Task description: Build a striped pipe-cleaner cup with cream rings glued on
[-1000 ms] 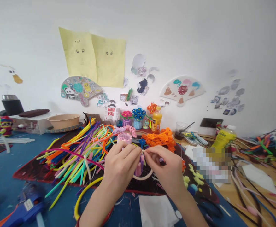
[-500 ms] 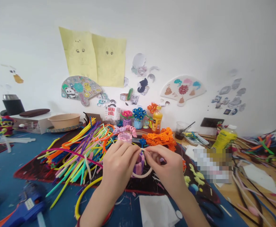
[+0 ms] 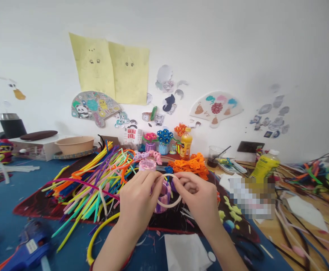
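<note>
Between my two hands is a cream pipe cleaner (image 3: 169,206) bent into a ring. My left hand (image 3: 140,195) pinches its upper left side, and my right hand (image 3: 199,194) pinches the upper right, fingers closed on both. Behind the ring stands a small purple and pink pot (image 3: 164,194) made of pipe cleaners, partly hidden by my left hand. A pale pink pot (image 3: 147,165) of the same kind sits just beyond my left fingers. Past my right hand lies a heap of orange pipe-cleaner flowers (image 3: 191,165).
Loose coloured pipe cleaners (image 3: 91,184) spread over the dark mat to the left. A blue glue gun (image 3: 30,244) lies front left, white paper (image 3: 182,252) in front. Dark-handled scissors (image 3: 249,246) lie right. An orange drink bottle (image 3: 185,145) and yellow bottle (image 3: 266,165) stand behind.
The ring's top, formerly covered by my meeting fingertips, now shows as a curve between my hands. My fingertips have moved a little apart, and the ring looks rounder.
</note>
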### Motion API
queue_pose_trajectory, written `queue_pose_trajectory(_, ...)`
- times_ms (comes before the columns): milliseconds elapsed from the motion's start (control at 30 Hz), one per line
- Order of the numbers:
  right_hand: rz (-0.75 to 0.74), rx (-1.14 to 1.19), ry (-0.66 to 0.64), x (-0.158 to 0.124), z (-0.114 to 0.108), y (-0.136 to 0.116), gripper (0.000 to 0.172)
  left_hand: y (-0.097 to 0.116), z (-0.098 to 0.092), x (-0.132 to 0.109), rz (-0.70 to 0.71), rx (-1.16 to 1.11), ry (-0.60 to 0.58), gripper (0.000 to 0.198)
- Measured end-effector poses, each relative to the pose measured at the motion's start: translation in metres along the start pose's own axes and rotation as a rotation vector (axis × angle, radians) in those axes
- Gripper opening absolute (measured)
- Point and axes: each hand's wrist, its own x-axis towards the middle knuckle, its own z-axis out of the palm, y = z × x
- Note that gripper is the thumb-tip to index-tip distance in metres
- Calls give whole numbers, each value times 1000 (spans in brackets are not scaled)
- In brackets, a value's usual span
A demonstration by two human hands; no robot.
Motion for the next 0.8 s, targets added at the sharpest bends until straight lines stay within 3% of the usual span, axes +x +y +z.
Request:
queue_pose_trajectory(167,274,242,-174,8,-9,-1,35,-2,0,2,-93,-53,-42,10)
queue_pose_trajectory(367,366,370,-438,12,-15,9,38,-3,0,3,-216,-159,-127,14)
queue_pose_trajectory(600,371,476,-411,11,-13,14,38,-10,-3,10,-510,-380,-174,26)
queue_pose_trajectory(800,358,522,-388,11,-10,15,36,-15,-4,11,-684,-679,-192,24)
